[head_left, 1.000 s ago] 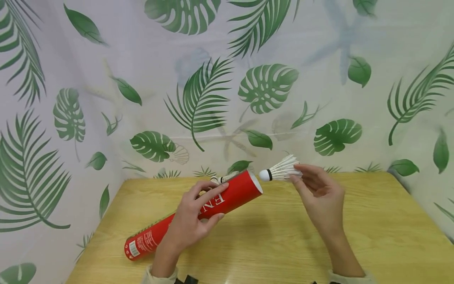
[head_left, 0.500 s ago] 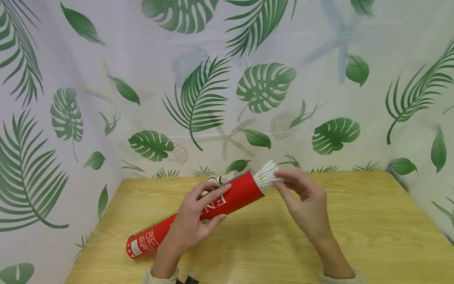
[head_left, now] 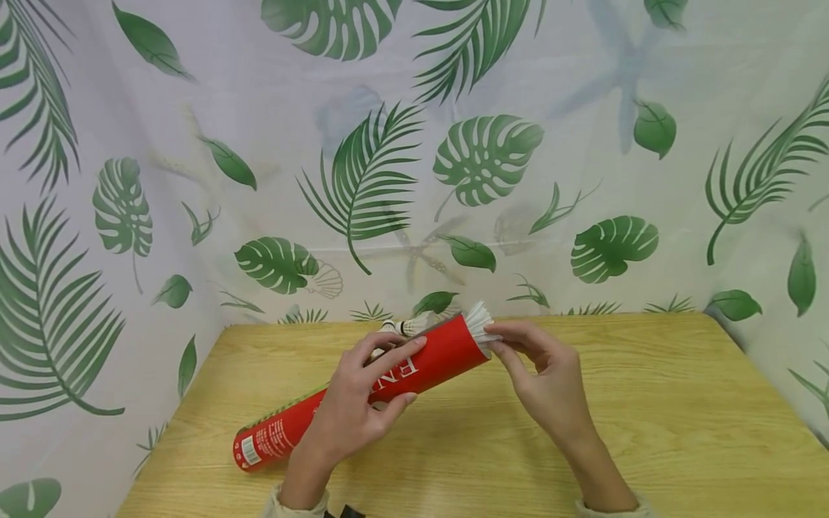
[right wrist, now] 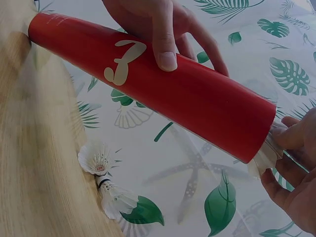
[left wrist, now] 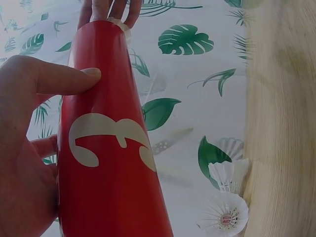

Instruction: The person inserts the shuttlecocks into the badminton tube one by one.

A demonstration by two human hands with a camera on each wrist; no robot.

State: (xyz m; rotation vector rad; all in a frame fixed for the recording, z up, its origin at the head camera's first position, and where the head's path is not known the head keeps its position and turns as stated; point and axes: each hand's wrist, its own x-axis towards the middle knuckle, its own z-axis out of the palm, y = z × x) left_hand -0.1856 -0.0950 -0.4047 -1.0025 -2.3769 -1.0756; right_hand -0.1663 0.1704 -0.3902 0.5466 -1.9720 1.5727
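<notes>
My left hand (head_left: 355, 403) grips a red cardboard shuttlecock tube (head_left: 443, 357), its thumb and fingers wrapped about the barrel. The tube slants, its lower end by the table and its mouth raised to the right. A white feather shuttlecock (head_left: 478, 324) is partly inside that mouth, cork hidden and feather rim sticking out. At the rim of the feathers, my right hand (head_left: 550, 378) pinches the shuttlecock between thumb and fingers, as the right wrist view also shows.
Behind the tube, two more shuttlecocks lie on the wooden table (head_left: 673, 403): one shuttlecock (right wrist: 96, 157) and a second shuttlecock (right wrist: 117, 198) touching it. A leaf-patterned cloth (head_left: 388, 65) hangs behind the table and along its left side.
My right hand has moved left, carrying the shuttlecock from outside the tube into its mouth, cork first. The left hand and tube have stayed almost still.
</notes>
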